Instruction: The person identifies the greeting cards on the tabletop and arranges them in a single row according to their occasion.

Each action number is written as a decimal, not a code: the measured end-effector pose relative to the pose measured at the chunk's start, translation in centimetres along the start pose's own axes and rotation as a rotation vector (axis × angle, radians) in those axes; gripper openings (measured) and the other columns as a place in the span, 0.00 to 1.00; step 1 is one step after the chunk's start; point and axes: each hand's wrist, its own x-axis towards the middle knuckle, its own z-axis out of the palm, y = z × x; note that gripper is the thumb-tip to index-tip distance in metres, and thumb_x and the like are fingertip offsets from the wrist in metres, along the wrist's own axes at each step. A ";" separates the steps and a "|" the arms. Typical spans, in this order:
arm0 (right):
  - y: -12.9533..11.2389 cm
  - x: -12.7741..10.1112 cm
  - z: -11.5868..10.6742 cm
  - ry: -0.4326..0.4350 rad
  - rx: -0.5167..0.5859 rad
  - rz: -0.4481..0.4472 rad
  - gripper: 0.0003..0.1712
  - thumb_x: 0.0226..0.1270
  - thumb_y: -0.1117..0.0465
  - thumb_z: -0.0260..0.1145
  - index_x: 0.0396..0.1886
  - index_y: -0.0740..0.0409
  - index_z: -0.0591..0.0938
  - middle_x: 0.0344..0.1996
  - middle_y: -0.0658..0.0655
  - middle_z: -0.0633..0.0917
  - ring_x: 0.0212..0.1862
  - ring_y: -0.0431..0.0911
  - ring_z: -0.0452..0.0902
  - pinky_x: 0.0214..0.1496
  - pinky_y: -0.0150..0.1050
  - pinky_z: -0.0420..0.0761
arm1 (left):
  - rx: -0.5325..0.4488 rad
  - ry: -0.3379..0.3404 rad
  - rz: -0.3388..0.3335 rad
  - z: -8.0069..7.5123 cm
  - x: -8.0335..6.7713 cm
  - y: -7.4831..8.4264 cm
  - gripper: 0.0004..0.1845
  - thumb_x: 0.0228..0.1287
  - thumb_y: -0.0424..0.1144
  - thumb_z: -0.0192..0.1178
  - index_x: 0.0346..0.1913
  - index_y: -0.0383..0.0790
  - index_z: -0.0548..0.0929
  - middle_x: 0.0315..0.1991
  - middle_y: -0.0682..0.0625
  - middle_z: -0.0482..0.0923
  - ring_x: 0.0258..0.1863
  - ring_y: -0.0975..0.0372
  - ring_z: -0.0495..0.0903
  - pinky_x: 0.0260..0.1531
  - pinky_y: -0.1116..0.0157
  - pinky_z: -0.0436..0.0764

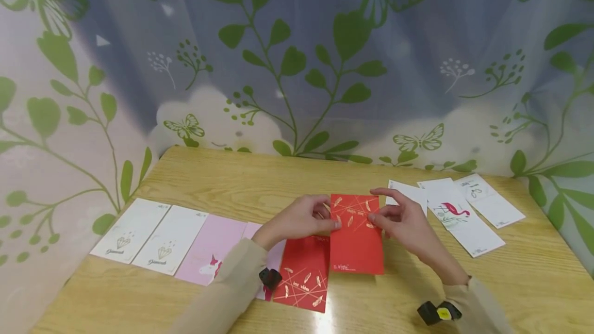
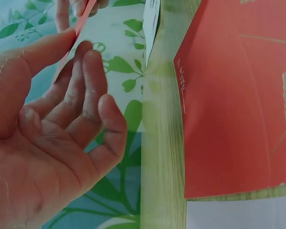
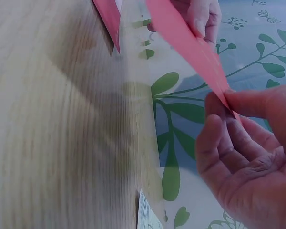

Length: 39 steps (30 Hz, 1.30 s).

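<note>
Both hands hold one red paper envelope with gold feather print (image 1: 356, 238) by its far end, lifted off the light wooden table (image 1: 218, 179). Left hand (image 1: 297, 219) pinches its left edge between thumb and fingers; right hand (image 1: 402, 218) pinches the right edge likewise. A second red envelope (image 1: 301, 274) lies flat just beside it, ending a row with pink envelopes (image 1: 211, 246) and white diamond-print envelopes (image 1: 150, 235). White flamingo-print envelopes (image 1: 459, 215) lie apart at right, apparently unsorted.

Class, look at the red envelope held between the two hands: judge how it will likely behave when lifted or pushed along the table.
The red envelope is probably light: the left hand and right hand hold it by fingertip pinches alone. It seems fairly stiff, staying flat and showing a straight edge in the right wrist view. Being thin and flat, it would likely slide on the smooth wooden table, not roll.
</note>
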 end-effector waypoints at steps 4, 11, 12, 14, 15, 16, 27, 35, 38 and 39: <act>0.4 -0.6 -0.3 -0.051 0.026 0.021 0.30 0.67 0.62 0.72 0.67 0.56 0.72 0.34 0.62 0.88 0.29 0.46 0.81 0.30 0.42 0.84 | 0.000 0.025 0.002 0.2 0.1 0.1 0.24 0.65 0.44 0.70 0.61 0.44 0.78 0.40 0.53 0.84 0.40 0.65 0.85 0.45 0.64 0.83; 1.2 -1.5 -0.7 -0.139 0.040 0.105 0.28 0.65 0.61 0.74 0.60 0.61 0.72 0.34 0.61 0.85 0.28 0.47 0.82 0.31 0.43 0.85 | 0.085 -0.016 0.025 1.2 0.5 0.2 0.16 0.61 0.42 0.74 0.50 0.46 0.84 0.38 0.56 0.83 0.37 0.69 0.83 0.41 0.70 0.82; 1.4 -1.6 -0.7 -0.149 0.033 0.111 0.28 0.65 0.61 0.74 0.60 0.61 0.72 0.33 0.61 0.84 0.27 0.48 0.82 0.31 0.42 0.85 | 0.107 -0.018 0.025 1.3 0.5 0.3 0.14 0.61 0.42 0.74 0.48 0.47 0.84 0.37 0.57 0.83 0.37 0.69 0.82 0.42 0.70 0.82; 1.7 -1.8 -0.6 -0.162 0.024 0.126 0.27 0.65 0.59 0.74 0.58 0.61 0.73 0.32 0.60 0.85 0.27 0.49 0.82 0.31 0.42 0.85 | 0.148 -0.025 0.038 1.5 0.7 0.3 0.12 0.61 0.42 0.74 0.45 0.47 0.85 0.36 0.58 0.83 0.36 0.70 0.81 0.41 0.71 0.81; 1.8 -1.8 -0.5 -0.170 0.026 0.131 0.26 0.65 0.59 0.74 0.57 0.61 0.73 0.32 0.60 0.85 0.26 0.49 0.82 0.31 0.43 0.85 | 0.164 -0.028 0.042 1.6 0.7 0.3 0.11 0.61 0.42 0.74 0.44 0.48 0.85 0.35 0.59 0.83 0.36 0.70 0.81 0.41 0.72 0.80; 1.9 -1.9 -0.4 -0.176 0.027 0.135 0.26 0.65 0.59 0.74 0.56 0.60 0.73 0.32 0.60 0.85 0.25 0.50 0.82 0.30 0.43 0.86 | 0.179 -0.033 0.044 1.6 0.8 0.3 0.10 0.61 0.42 0.74 0.42 0.48 0.85 0.35 0.59 0.82 0.35 0.70 0.80 0.41 0.72 0.80; 2.7 -2.4 0.5 -0.223 0.030 0.117 0.23 0.65 0.59 0.75 0.52 0.62 0.73 0.28 0.59 0.83 0.21 0.48 0.81 0.27 0.41 0.85 | 0.345 -0.056 0.030 2.2 0.9 0.1 0.09 0.60 0.46 0.75 0.38 0.51 0.86 0.40 0.55 0.82 0.37 0.67 0.73 0.41 0.70 0.76; 3.1 -2.0 1.0 -0.219 -0.137 0.088 0.21 0.63 0.58 0.75 0.48 0.59 0.75 0.27 0.55 0.81 0.22 0.45 0.81 0.26 0.37 0.82 | 0.443 -0.039 0.031 2.7 1.0 -0.1 0.09 0.58 0.48 0.76 0.36 0.52 0.87 0.44 0.53 0.80 0.40 0.65 0.72 0.43 0.68 0.74; 3.1 -2.0 1.1 -0.221 -0.175 0.080 0.21 0.63 0.59 0.76 0.48 0.58 0.75 0.27 0.54 0.81 0.22 0.43 0.81 0.26 0.36 0.81 | 0.465 -0.042 0.028 2.8 1.0 -0.2 0.09 0.59 0.48 0.75 0.36 0.53 0.86 0.44 0.54 0.79 0.41 0.65 0.71 0.43 0.68 0.73; 3.0 -2.0 1.2 -0.217 -0.180 0.079 0.20 0.63 0.59 0.76 0.48 0.58 0.75 0.28 0.54 0.81 0.22 0.43 0.80 0.25 0.36 0.81 | 0.467 -0.044 0.031 2.8 1.0 -0.2 0.08 0.59 0.48 0.75 0.35 0.53 0.86 0.44 0.54 0.79 0.41 0.65 0.71 0.43 0.68 0.73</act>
